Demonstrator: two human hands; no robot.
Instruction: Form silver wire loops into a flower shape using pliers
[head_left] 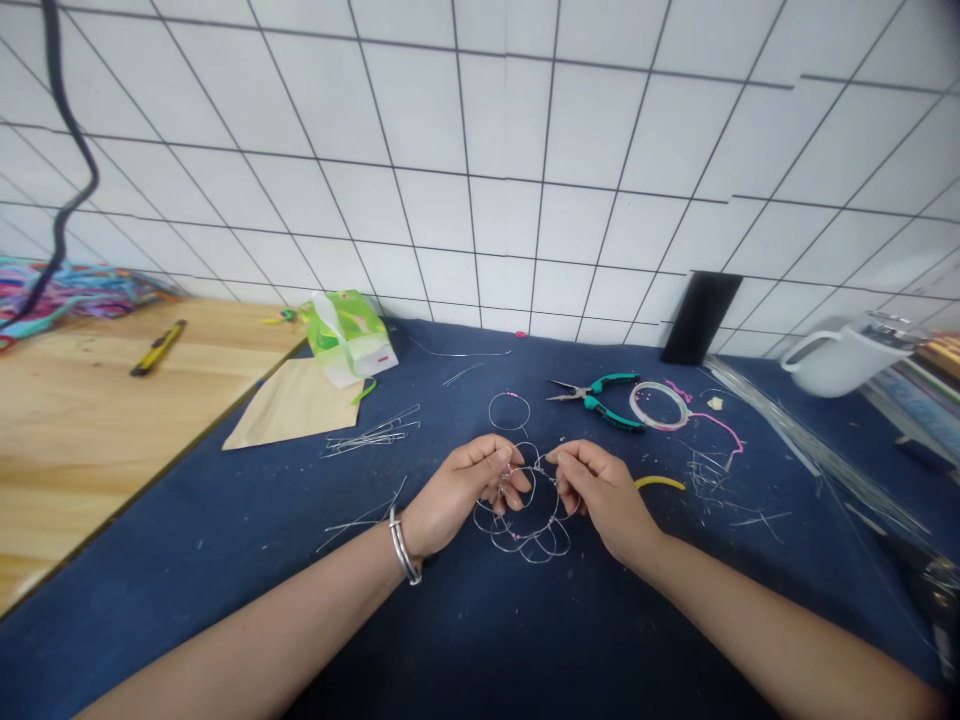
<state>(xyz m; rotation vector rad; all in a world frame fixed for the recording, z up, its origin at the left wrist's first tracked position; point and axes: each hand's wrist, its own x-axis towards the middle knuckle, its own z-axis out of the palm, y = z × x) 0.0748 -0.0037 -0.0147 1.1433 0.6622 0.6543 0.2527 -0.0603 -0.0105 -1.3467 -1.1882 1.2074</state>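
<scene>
Between my hands is a flower-shaped wire frame [531,552], a ring with several thin loops around it and a few small pink beads. My left hand [480,480], with a silver bangle [403,545] at the wrist, pinches the frame's upper left side. Thumb and forefinger of my right hand [596,490] are pressed together at its upper right; they grip the wire there, near a twisted joint. Just beyond my hands lies a separate wire ring [509,411] with pink beads. Needle-nose pliers [600,393] with teal-and-black handles rest behind my right hand.
Cut wires [373,435] lie on the left, more wire scraps [716,480] on the right. A yellow handle [660,483] shows beside my right wrist. Further off are a clear spool [637,405], green packet [346,330], yellow utility knife [158,348], black block [700,318] and white mug [844,355].
</scene>
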